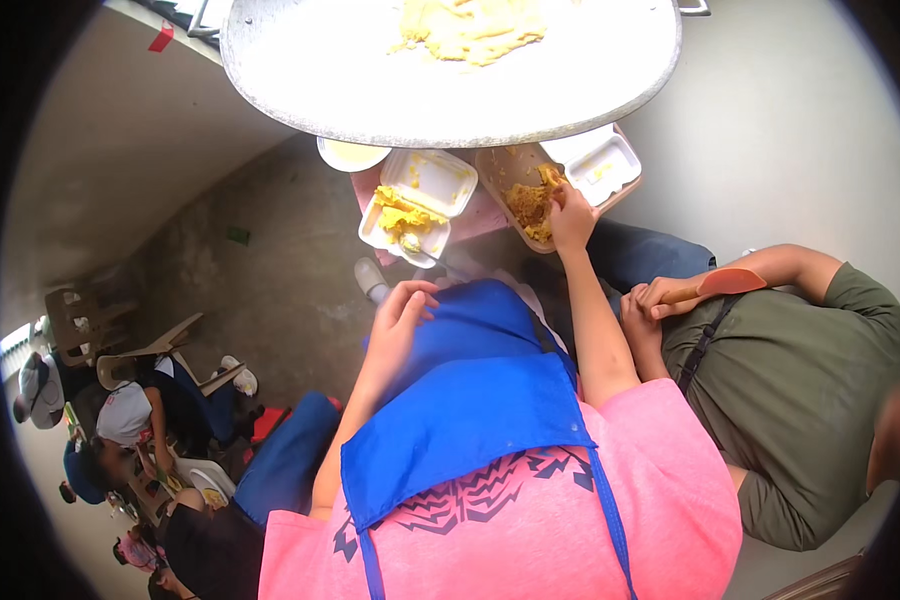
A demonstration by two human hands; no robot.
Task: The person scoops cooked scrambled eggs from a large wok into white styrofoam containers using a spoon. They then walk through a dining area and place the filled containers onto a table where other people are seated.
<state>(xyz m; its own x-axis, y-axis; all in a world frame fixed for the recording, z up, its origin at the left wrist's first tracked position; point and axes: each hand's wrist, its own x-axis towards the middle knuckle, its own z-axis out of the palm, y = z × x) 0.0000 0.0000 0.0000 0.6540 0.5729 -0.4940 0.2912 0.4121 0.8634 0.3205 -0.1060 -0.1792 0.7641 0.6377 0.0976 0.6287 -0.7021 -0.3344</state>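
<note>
My right hand (573, 215) reaches into a tan rectangular tray (502, 163) and its fingers close on yellow-brown shredded food (528, 205). Over the blue apron (470, 400), my left hand (402, 308) is held with fingers loosely bent, the thumb apart, and nothing visible in it. Ahead of it sits a hinged white foam box (436, 178) with its lid up and yellow food (402, 212) inside. A spoon (410, 242) rests in that box, its handle pointing toward my lap.
A large pale round pan (450, 110) with yellow food overhangs the containers. Another open foam box (608, 168) and a bowl (353, 154) stand beside them. At my right, a person in green (790, 380) holds a red-orange spatula (732, 281). People and chairs are at far left.
</note>
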